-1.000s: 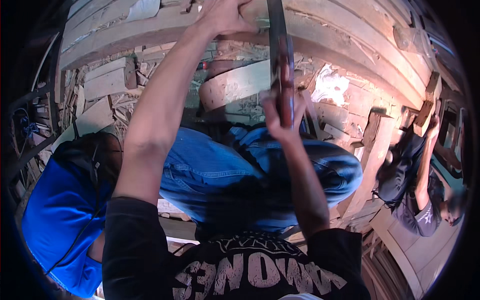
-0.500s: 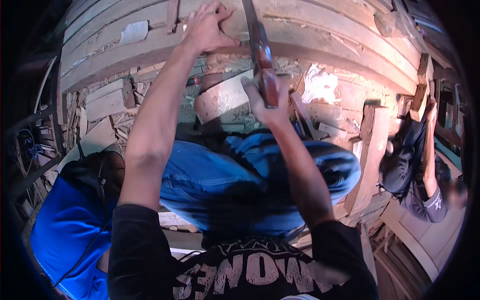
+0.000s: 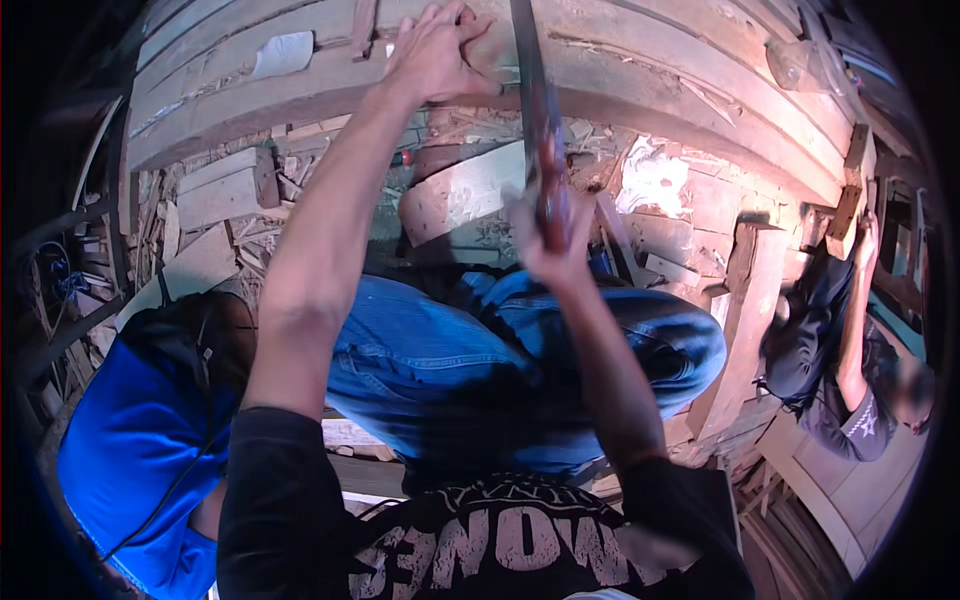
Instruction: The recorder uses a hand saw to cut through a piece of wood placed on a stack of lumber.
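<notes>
My right hand (image 3: 556, 258) is closed around the reddish-brown handle of a handsaw (image 3: 552, 190); hand and handle are smeared by motion. The saw's dark narrow blade points away from me and crosses the long wooden beam (image 3: 600, 95). Just left of the blade, my left hand (image 3: 437, 58) presses on the wood, fingers bent and thumb spread away from them near the beam's front edge. Where the blade meets the wood, I cannot make out the cut.
Wood offcuts, such as a pale block (image 3: 475, 185), and shavings litter the ground before my knees. Crumpled white paper (image 3: 652, 178) lies right of the saw. An upright timber (image 3: 745, 310) stands right of my knee. Another person (image 3: 850, 400) sits far right; someone in blue cloth (image 3: 140, 450) is at left.
My right hand has drawn the saw back toward me. My left hand stays braced on the wood, and the whole view has shifted slightly.
</notes>
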`<state>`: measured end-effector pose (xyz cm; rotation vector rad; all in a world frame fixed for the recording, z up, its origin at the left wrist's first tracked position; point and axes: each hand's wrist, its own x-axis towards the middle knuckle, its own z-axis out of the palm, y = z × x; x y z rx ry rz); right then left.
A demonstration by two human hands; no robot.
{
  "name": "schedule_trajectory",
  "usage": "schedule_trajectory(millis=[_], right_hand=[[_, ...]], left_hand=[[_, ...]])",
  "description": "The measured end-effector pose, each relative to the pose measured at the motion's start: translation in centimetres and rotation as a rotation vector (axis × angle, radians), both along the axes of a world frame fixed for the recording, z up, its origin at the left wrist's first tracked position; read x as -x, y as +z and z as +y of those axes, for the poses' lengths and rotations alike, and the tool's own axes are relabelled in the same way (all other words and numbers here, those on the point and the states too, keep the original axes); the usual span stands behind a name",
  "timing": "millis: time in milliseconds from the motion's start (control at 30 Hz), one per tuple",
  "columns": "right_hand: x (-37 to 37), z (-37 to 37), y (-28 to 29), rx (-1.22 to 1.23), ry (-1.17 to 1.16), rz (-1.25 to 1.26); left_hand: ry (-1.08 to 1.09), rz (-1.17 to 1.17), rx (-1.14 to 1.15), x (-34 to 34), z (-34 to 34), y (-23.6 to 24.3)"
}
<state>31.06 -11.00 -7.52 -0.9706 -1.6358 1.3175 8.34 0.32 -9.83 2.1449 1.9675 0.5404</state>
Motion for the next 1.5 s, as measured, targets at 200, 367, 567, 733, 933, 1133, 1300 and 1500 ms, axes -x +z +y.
schedule_trajectory(millis=[200,367,567,733,933,1133,1300,1500], right_hand=[[1.3,0.6,-0.3,-0.132,-0.025,-0.056],[0.1,-2.4,1.5,0.155,0.007,-0.07],[1.3,1.1,2.4,0.271,-0.011,-0.032],[1.5,0.2,1.2,0.014,0.015,-0.06],[-1.6,-4.6,2.1,0.146,-0.097,0.138],[0.0,-0.1,-0.6,0.032,-0.01,-0.028],[1.6,-3.5,3.7,0.027,-0.215,0.13],[-0.6,-3.9,1.0,0.02,0.006,0.029]], left_hand=[[0.002,-0.016,0.099,0.7,-0.2,0.1],[-0.015,-0.078,0.044,0.4,-0.8,1.3],[-0.024,-0.106,0.048,0.1,-0.7,1.1],[0.024,-0.031,0.096,0.1,-0.4,-0.2],[-0.013,0.014,-0.085,0.6,-0.5,-0.7],[-0.001,-0.112,-0.017,0.3,0.5,1.4],[-0.002,-0.064,0.004,0.2,-0.7,0.9],[0.001,-0.096,0.022,0.6,-1.0,1.4]])
